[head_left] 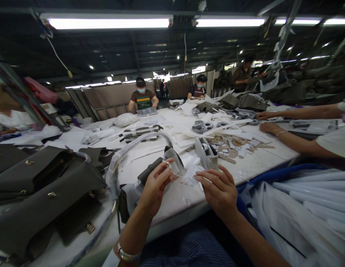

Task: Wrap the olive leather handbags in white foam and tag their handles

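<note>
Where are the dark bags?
In the head view, the dark bags lie piled at the left edge of the white table, just left of the person's left hand, which pinches a thin strip.

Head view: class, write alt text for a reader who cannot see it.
A person's left hand pinches a pale strip beside a plastic-wrapped strap, with the right hand close by, at a white table. Dark handbags lie to the left; other workers sit around it.
</note>
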A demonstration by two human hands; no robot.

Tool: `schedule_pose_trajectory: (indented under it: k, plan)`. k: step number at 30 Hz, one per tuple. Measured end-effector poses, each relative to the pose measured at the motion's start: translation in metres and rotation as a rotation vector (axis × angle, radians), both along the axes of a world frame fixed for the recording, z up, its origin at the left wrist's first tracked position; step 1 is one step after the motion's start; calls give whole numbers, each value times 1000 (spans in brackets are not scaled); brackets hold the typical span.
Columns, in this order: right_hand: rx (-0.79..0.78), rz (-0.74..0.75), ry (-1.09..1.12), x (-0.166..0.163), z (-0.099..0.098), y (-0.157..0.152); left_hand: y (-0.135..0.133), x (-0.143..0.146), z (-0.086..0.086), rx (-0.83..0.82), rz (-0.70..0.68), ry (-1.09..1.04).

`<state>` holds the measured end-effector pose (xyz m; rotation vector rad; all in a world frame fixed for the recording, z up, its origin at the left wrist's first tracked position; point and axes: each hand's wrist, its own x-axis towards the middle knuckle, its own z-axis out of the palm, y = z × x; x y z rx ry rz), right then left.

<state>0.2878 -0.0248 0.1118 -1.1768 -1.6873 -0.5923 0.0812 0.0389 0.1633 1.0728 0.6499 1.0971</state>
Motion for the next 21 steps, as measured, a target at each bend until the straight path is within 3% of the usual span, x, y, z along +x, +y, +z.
schedule_pose_trajectory:
  k: [3,8,10,15,21]
  plan:
    - [-1,8,10,-1,1,-2,-2,-4,4,111,-23,140]
    - [-7,15,7,1,7,-7,-4,-10,6,228,-269,426]
    - [-15,13,10,2,8,-9,-5,-11,4,202,-295,382]
    - [-77,73,26,-6,-4,-13,-6,-9,2,85,-177,33]
    - [-287,318,178,-23,-22,-19,-10,-8,13,44,-74,-150]
